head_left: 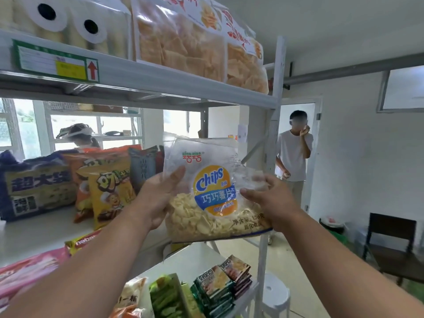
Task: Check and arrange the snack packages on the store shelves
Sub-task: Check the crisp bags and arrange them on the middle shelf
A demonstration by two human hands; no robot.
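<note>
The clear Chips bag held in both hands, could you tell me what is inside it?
Pale potato chips fill the clear Chips bag's lower half; its blue-and-yellow label hides some.

The left hand (pixel 158 198) covers the left edge of the clear chips bag (pixel 213 193), and the right hand (pixel 268 200) hides its right edge; the fingers of both lie behind the film, unseen; the small print at the bag's five o'clock corner is too fine to read. At eleven o'clock the shelf label (pixel 55 61) is blurred, its lines illegible; the paper rolls (pixel 66 21) and the large snack bags (pixel 183 42) are cut off by the top edge. At seven o'clock the pink package (pixel 27 274) runs out of the left edge; at six o'clock the green packets (pixel 165 299) are cropped by the bottom edge. The person behind the shelf (pixel 80 136) at nine o'clock is mostly hidden by standing bags.
</note>
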